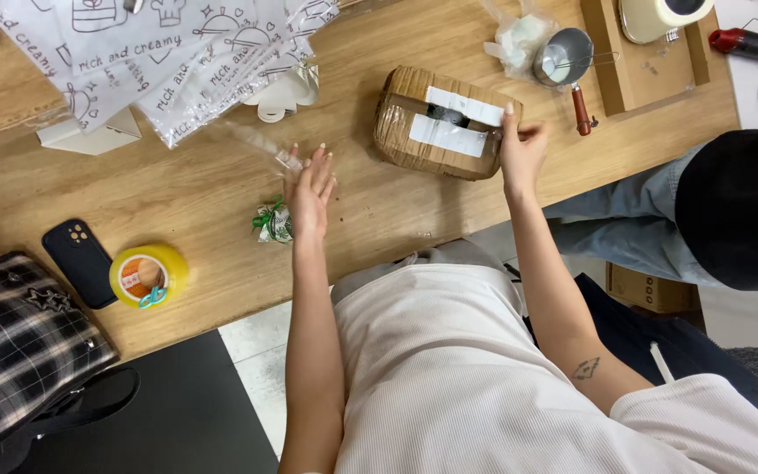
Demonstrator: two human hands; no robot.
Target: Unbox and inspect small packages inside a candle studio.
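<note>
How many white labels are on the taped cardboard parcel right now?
2. One white label lies along the parcel's far top edge; the other white label sits nearer, by the right hand. Other faces are hidden, so more may exist.

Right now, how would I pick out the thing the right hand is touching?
On the wooden table, look right of centre, near the front edge. There lies a brown cardboard parcel wrapped in clear tape, the right hand on its end. Alone among its neighbours, it bears white labels on top.
</note>
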